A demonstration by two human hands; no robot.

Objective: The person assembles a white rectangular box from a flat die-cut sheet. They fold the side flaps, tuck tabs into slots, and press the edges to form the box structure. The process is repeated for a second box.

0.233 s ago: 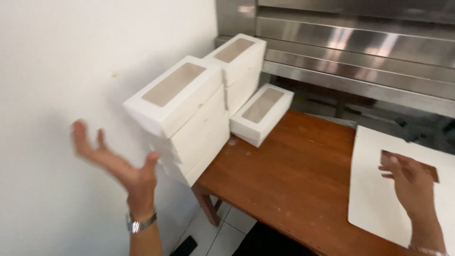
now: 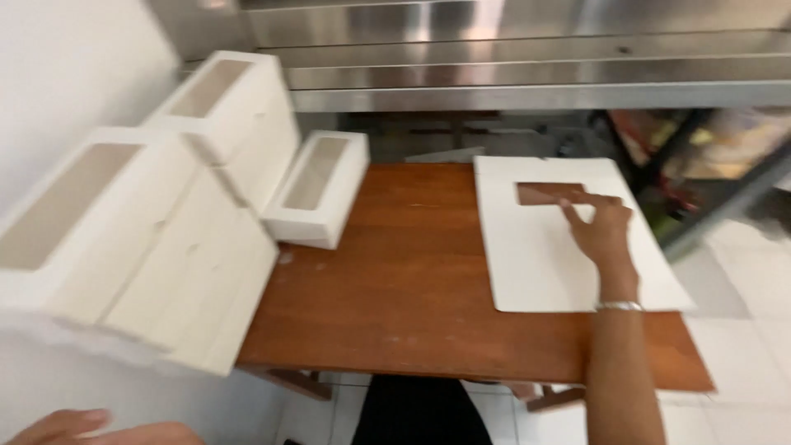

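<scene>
My right hand (image 2: 606, 228) rests flat on a white unfolded cardboard box sheet (image 2: 544, 247) with a rectangular window cut-out, lying on the right part of a brown wooden table (image 2: 412, 288). Its fingers are spread beside the cut-out and grip nothing. My left hand (image 2: 62, 427) shows only partly at the bottom left edge, blurred, below a stack of white window boxes (image 2: 140, 255); nothing is seen in it.
A second stack of white window boxes (image 2: 239, 115) stands against the wall at the back left, with a single low window box (image 2: 317, 189) on the table beside it. Stainless steel shelving (image 2: 527, 58) runs behind the table. Tiled floor lies to the right.
The view has swung to the right and closer. My left hand has dropped from raised and spread to the bottom edge. My right hand stays on the flat sheet.
</scene>
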